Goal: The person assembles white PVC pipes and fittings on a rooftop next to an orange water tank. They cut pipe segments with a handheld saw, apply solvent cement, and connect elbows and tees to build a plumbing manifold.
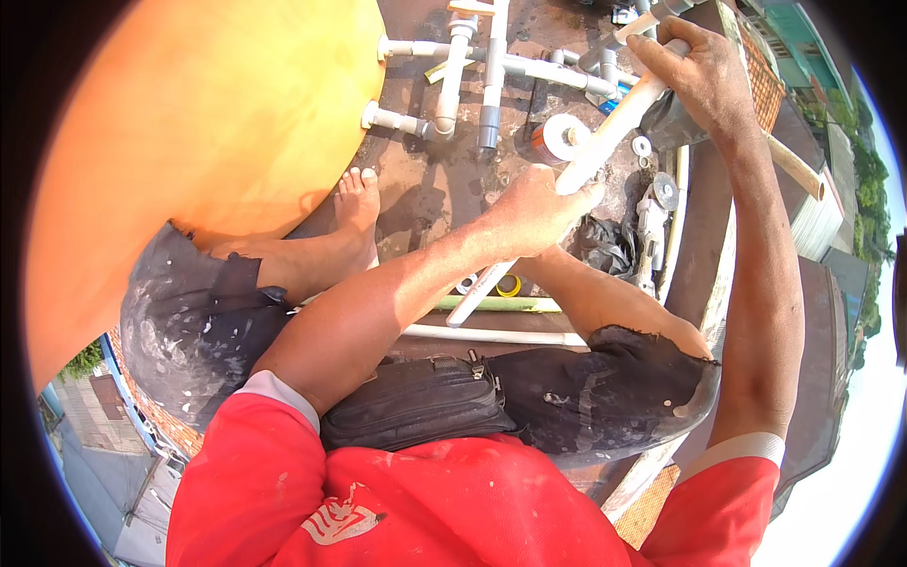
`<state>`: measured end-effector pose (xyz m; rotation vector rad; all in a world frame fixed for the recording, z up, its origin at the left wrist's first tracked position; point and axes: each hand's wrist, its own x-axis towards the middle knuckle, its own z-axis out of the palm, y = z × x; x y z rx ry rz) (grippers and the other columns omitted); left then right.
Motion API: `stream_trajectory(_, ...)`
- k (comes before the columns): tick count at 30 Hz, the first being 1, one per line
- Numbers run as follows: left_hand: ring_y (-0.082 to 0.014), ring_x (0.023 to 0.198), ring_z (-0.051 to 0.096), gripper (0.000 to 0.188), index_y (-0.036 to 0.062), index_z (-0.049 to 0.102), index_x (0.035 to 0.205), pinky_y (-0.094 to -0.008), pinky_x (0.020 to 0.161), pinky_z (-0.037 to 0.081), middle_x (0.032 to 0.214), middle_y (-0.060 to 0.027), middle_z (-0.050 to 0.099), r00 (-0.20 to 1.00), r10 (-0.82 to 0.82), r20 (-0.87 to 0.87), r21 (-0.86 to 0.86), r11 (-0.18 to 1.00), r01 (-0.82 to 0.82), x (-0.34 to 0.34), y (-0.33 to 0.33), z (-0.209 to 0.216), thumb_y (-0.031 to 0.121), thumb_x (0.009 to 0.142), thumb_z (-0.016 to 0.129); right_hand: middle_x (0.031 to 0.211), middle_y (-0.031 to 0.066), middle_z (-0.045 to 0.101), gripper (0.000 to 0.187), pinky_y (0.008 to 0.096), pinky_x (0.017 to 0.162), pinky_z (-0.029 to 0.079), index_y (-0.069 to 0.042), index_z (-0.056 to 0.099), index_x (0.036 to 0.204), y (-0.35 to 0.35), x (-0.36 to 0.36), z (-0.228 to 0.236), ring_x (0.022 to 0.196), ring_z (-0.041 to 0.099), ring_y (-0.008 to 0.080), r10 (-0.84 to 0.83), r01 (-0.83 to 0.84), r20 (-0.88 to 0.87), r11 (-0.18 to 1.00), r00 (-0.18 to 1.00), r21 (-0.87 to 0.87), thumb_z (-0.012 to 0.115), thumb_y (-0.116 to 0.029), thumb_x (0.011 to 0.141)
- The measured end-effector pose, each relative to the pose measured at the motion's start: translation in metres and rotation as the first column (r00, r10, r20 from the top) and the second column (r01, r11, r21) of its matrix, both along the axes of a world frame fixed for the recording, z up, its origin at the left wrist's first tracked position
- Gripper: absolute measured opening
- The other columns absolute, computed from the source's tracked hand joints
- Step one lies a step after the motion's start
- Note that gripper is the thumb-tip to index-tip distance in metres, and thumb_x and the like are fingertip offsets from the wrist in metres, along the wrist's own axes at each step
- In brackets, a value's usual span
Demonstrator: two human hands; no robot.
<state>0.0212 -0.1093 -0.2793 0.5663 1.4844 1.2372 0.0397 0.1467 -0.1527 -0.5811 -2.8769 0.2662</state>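
Note:
A white plastic pipe (605,142) slants across in front of me, its lower end near my lap and its upper end at the far right. My left hand (537,210) is closed around its middle part. My right hand (697,76) grips it close to the upper end, fingers wrapped over it. Beyond my left hand stands a white and orange roll or tub (561,138). Below my right hand lie a white ring (641,146) and an angle grinder (652,222) with a disc. A yellow tape roll (508,285) lies under the pipe.
A large orange tank (208,123) bulges at the left. Joined grey-white pipework (515,64) runs out from it at the back. Crumpled black plastic (605,241) lies by the grinder. More pipes (496,335) lie across near my legs. A wooden edge (718,274) borders the right, rooftops beyond.

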Motion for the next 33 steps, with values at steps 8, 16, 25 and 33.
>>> stream_trajectory(8, -0.0252, 0.067, 0.068, 0.044, -0.0027, 0.079, 0.105, -0.0446, 0.066, 0.053, 0.069, -0.0175, 0.069, 0.907, -0.033, -0.421, -0.107, 0.994, -0.013, -0.036, -0.012, 0.006, 0.039, 0.105, 0.067, 0.083, 0.0121, 0.080, 0.054, 0.0366, 0.073, 0.065, -0.008, 0.084, 0.112, -0.042, -0.003, -0.003, 0.076, 0.079, 0.0212, -0.222, 0.224, -0.035, 0.972, 0.974, 0.069, 0.073, -0.053, 0.085)
stream_trajectory(16, -0.0084, 0.042, 0.043, 0.039, 0.0088, 0.059, 0.075, -0.0299, 0.039, 0.035, 0.054, 0.0031, 0.046, 0.850, -0.282, 0.444, 0.216, 0.955, 0.204, 0.017, -0.021, 0.065, 0.028, 0.107, 0.069, 0.076, 0.0049, 0.071, 0.042, 0.0351, 0.070, 0.057, -0.012, 0.082, 0.100, -0.020, 0.028, 0.049, 0.072, 0.070, 0.0159, 0.098, -0.112, -0.268, 0.993, 0.959, -0.039, 0.076, -0.051, 0.084)
stream_trajectory(25, -0.0390, 0.073, 0.074, 0.042, -0.0075, 0.073, 0.096, -0.0504, 0.068, 0.057, 0.074, -0.0247, 0.072, 0.758, 0.203, -0.619, 0.214, 0.973, -0.086, 0.033, 0.014, 0.062, 0.034, 0.102, 0.073, 0.075, 0.0078, 0.073, 0.065, 0.0335, 0.066, 0.055, -0.005, 0.084, 0.100, 0.009, 0.075, 0.075, 0.077, 0.074, 0.0187, -0.260, 0.257, -0.013, 0.959, 0.965, -0.120, 0.075, -0.069, 0.092)
stream_trajectory(33, -0.0099, 0.054, 0.052, 0.033, 0.0005, 0.069, 0.095, -0.0328, 0.050, 0.042, 0.064, -0.0008, 0.058, 0.936, -0.309, -0.168, 0.211, 0.916, 0.340, 0.040, 0.011, 0.114, 0.031, 0.108, 0.071, 0.081, 0.0013, 0.072, 0.031, 0.0287, 0.069, 0.053, -0.006, 0.083, 0.102, 0.005, 0.149, 0.122, 0.077, 0.068, 0.0099, -0.018, -0.095, -0.460, 0.970, 0.888, -0.222, 0.074, -0.036, 0.101)
